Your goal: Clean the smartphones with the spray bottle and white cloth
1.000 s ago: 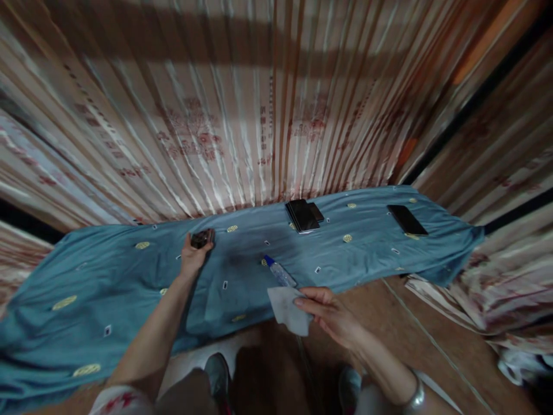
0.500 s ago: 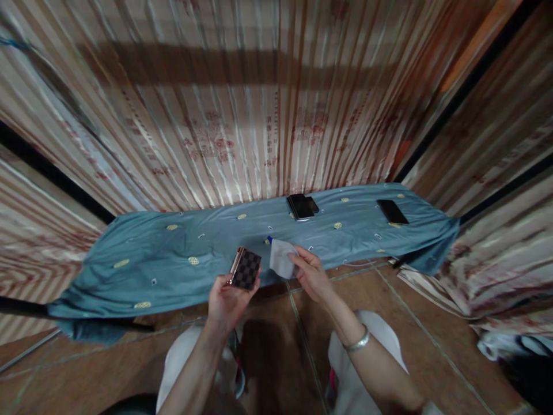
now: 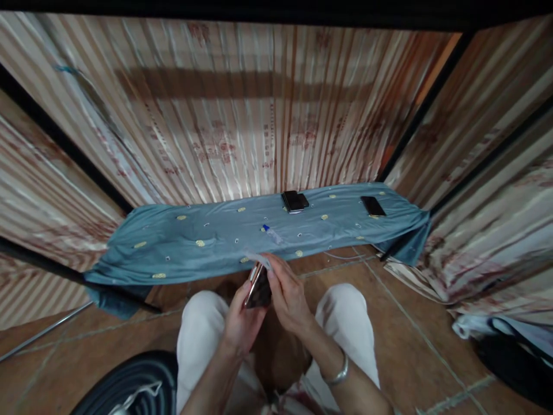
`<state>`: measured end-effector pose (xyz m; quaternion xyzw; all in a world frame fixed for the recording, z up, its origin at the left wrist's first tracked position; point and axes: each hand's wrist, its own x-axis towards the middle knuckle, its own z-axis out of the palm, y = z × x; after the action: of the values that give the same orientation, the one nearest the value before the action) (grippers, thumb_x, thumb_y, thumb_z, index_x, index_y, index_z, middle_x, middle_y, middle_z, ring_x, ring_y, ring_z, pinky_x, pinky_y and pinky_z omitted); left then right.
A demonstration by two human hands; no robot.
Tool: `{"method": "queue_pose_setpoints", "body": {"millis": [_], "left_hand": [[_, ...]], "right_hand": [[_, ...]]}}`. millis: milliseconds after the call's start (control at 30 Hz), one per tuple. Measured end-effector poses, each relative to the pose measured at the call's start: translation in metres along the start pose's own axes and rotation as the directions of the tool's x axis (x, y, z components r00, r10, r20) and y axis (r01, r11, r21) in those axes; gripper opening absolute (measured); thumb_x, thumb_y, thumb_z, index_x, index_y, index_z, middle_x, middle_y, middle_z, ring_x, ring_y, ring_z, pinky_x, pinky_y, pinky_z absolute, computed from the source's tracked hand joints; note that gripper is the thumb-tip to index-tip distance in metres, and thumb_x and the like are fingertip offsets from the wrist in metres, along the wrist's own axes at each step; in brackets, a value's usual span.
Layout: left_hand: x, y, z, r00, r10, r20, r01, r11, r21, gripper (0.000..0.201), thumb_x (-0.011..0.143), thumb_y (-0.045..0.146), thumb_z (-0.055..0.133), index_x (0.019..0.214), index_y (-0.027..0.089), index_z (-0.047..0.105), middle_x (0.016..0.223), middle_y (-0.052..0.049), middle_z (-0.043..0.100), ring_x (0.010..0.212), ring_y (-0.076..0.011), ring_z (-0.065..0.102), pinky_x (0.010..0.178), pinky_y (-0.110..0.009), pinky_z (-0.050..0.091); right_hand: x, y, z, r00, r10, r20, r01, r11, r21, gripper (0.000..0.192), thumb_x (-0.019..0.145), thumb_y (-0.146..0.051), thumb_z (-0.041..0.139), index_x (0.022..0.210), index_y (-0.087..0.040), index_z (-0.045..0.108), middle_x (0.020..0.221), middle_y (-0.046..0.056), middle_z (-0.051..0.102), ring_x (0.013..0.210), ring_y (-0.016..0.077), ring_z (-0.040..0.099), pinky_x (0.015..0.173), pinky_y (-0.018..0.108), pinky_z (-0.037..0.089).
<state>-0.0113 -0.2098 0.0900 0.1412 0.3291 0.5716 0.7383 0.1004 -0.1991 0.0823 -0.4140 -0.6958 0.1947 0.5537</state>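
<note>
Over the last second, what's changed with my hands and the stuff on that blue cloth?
The left hand took the checkered phone off the blue cloth and brought it in over the lap. The right hand carried the wipe in to meet it. The small bottle, the stacked phones and the single phone stayed put.

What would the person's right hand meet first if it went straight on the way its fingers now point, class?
The right hand points up and left, pressing a pale cloth against the phone held in the left hand. It would meet that phone first; they look already in contact, though depth is unclear.
</note>
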Motion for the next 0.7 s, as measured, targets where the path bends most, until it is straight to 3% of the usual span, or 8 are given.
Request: {"method": "queue_pose_setpoints", "body": {"millis": [300,533,700], "left_hand": [[-0.031,-0.011,-0.002,0.997,0.038,0.070,-0.043,0.996,0.075,0.033,0.068,0.037,0.075,0.095,0.019,0.078,0.102,-0.007,0.076,0.098,-0.0252,0.066,0.082,-0.034,0.054],[-0.036,-0.025,-0.002,0.977,0.167,0.135,-0.188,0.970,0.156,0.029,0.069,0.039,0.077,0.092,0.022,0.078,0.115,-0.007,0.072,0.123,-0.0304,0.055,0.102,-0.037,0.044],[-0.035,-0.026,-0.008,0.983,0.146,0.112,-0.159,0.980,0.117,0.039,0.076,0.051,0.068,0.096,0.019,0.076,0.120,-0.009,0.070,0.131,-0.0295,0.048,0.107,-0.039,0.039]], "right_hand": [[-0.021,-0.017,-0.030,0.998,0.038,-0.043,-0.039,0.999,-0.020,0.034,0.100,-0.022,0.036,0.127,-0.023,0.058,0.120,0.007,0.067,0.113,0.0175,0.062,0.097,0.034,0.052],[-0.034,-0.030,-0.027,0.979,-0.203,0.016,0.202,0.962,-0.183,0.053,0.097,-0.010,0.035,0.149,-0.022,0.033,0.143,0.010,0.051,0.135,0.0190,0.045,0.111,0.041,0.042],[-0.033,-0.018,-0.027,0.919,-0.377,0.114,0.393,0.853,-0.343,0.064,0.093,-0.001,0.034,0.153,-0.019,0.021,0.145,0.015,0.048,0.141,0.0219,0.036,0.112,0.043,0.043]]}}
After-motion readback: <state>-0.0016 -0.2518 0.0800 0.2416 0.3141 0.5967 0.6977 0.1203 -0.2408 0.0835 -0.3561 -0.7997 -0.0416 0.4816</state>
